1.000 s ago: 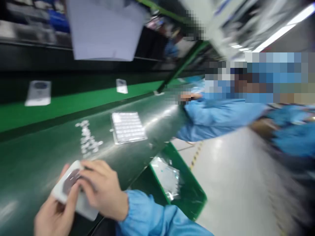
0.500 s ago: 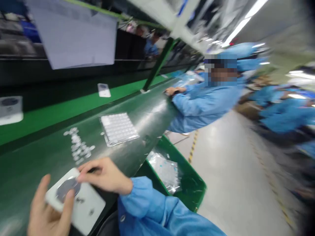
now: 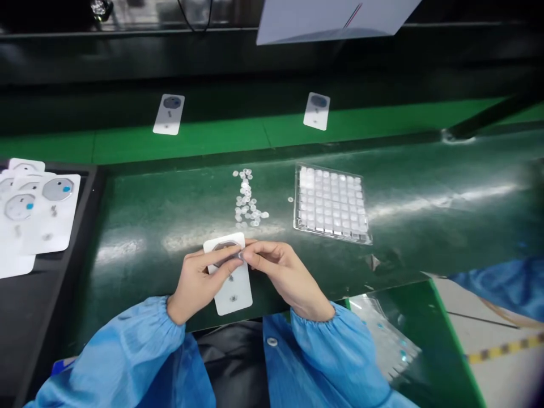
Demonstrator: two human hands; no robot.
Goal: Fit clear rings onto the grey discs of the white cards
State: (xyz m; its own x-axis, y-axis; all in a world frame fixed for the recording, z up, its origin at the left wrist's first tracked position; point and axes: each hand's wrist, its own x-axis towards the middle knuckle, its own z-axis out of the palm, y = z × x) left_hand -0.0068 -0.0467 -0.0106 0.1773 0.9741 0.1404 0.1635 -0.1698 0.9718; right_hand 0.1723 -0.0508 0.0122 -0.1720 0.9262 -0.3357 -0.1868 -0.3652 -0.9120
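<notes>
Head view: left hand [image 3: 195,285] has fingers clamped on white card [image 3: 234,293], right hand [image 3: 285,271] touches it (its fingers' grip I cannot tell), tray [image 3: 331,234] at card's 2 o'clock.

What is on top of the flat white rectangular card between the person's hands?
A rounded grey patch shows at the card's far end, with two small dark marks below. The left hand covers part of the patch; what lies underneath cannot be seen.
</notes>
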